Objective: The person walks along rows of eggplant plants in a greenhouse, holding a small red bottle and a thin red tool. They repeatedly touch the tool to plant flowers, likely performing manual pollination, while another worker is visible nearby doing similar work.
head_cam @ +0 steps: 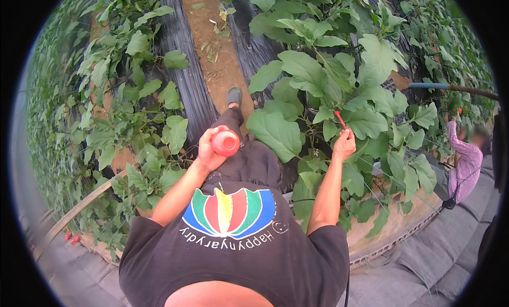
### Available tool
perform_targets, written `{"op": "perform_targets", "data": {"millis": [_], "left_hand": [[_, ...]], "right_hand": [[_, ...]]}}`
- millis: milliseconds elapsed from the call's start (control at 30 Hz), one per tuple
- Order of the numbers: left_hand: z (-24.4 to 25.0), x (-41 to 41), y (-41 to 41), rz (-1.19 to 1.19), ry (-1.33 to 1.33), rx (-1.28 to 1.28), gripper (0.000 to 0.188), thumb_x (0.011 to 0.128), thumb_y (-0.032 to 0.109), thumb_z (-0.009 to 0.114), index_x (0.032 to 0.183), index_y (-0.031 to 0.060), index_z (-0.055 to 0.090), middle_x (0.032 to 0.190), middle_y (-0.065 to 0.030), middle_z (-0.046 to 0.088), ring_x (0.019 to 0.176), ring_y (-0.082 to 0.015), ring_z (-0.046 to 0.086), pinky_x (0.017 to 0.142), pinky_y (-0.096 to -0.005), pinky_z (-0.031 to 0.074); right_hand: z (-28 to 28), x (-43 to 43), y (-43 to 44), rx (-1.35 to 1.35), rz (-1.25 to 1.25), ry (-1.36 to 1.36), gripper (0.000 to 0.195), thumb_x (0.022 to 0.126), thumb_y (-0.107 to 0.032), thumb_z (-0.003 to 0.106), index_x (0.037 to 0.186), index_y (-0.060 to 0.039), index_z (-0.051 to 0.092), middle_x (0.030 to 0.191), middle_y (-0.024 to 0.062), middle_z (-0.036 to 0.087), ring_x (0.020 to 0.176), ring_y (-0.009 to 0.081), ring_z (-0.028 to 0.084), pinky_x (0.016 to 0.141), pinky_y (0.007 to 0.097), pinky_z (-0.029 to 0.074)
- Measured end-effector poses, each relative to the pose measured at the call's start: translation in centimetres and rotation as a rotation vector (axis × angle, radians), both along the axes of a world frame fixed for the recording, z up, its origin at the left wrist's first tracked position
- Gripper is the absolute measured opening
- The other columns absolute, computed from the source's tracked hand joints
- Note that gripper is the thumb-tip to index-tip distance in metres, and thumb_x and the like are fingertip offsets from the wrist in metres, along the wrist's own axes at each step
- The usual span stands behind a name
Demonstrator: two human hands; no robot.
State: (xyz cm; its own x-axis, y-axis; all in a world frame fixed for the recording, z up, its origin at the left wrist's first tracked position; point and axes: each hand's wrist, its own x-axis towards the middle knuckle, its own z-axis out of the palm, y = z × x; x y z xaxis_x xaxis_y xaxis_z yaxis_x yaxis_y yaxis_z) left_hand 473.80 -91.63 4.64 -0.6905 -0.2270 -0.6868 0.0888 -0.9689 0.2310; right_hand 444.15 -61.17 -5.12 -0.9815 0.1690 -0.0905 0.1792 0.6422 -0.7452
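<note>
My left hand (210, 150) is wrapped around a small red plastic bottle (225, 143), its open round mouth tilted up towards me. Between the thumb and fingers of my right hand (344, 145) is a thin red stick-like applicator (340, 119). Its thicker red tip points away from me, among the leaves of an eggplant plant (304, 72). Whether the tip touches a stem or a leaf, I cannot tell. A broad eggplant leaf (274, 134) spreads between my two hands.
Black plastic mulch (185, 64) flanks a bare soil path (206, 44), where my foot in a grey shoe (234, 95) stands. More leafy plants (139, 88) grow on the left. Strings (375, 188) cross the right side. Another person in a pink top (465, 170) is at the far right.
</note>
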Motion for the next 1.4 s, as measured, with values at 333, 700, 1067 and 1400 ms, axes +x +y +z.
{"op": "perform_targets", "data": {"millis": [333, 700, 1067, 1400], "left_hand": [[-0.1, -4.1, -3.3, -0.095, 0.211, 0.098, 0.03, 0.093, 0.03, 0.046, 0.103, 0.0065, 0.061, 0.1, -0.0136, 0.065, 0.093, -0.0281, 0.065, 0.079, -0.0417, 0.055], [-0.7, -8.6, -12.7, -0.271, 0.267, 0.095, 0.028, 0.095, 0.031, 0.046, 0.104, 0.0073, 0.058, 0.101, -0.0099, 0.066, 0.09, -0.0221, 0.065, 0.08, -0.0384, 0.054], [-0.5, -7.4, -23.7, -0.277, 0.17, 0.083, 0.028, 0.095, 0.031, 0.045, 0.104, 0.0076, 0.058, 0.103, -0.0086, 0.065, 0.092, -0.0212, 0.065, 0.079, -0.0407, 0.055], [-2.0, -6.1, -26.8, -0.323, 0.171, 0.09, 0.027, 0.095, 0.027, 0.044, 0.105, 0.0049, 0.057, 0.103, -0.0111, 0.065, 0.094, -0.0229, 0.064, 0.087, -0.0396, 0.052]], "right_hand": [[8.2, 3.8, -0.9, -0.297, -0.257, 0.125, 0.033, 0.099, -0.017, 0.053, 0.114, 0.0104, 0.061, 0.096, 0.0209, 0.07, 0.084, 0.0257, 0.071, 0.078, 0.0311, 0.059], [12.7, 5.2, -11.2, -0.646, -0.323, 0.185, 0.031, 0.099, -0.018, 0.054, 0.113, 0.0088, 0.059, 0.097, 0.0189, 0.068, 0.082, 0.0251, 0.07, 0.08, 0.0348, 0.059], [24.5, 4.7, -31.2, -0.173, 0.571, 0.832, 0.028, 0.088, -0.002, 0.056, 0.114, 0.0069, 0.059, 0.074, 0.0176, 0.066, 0.059, 0.0238, 0.062, 0.054, 0.032, 0.051], [40.0, 8.3, -46.0, -0.253, 1.099, 1.153, 0.031, 0.088, -0.022, 0.06, 0.118, -0.0185, 0.059, 0.075, 0.0044, 0.06, 0.059, 0.0158, 0.059, 0.055, 0.0312, 0.052]]}}
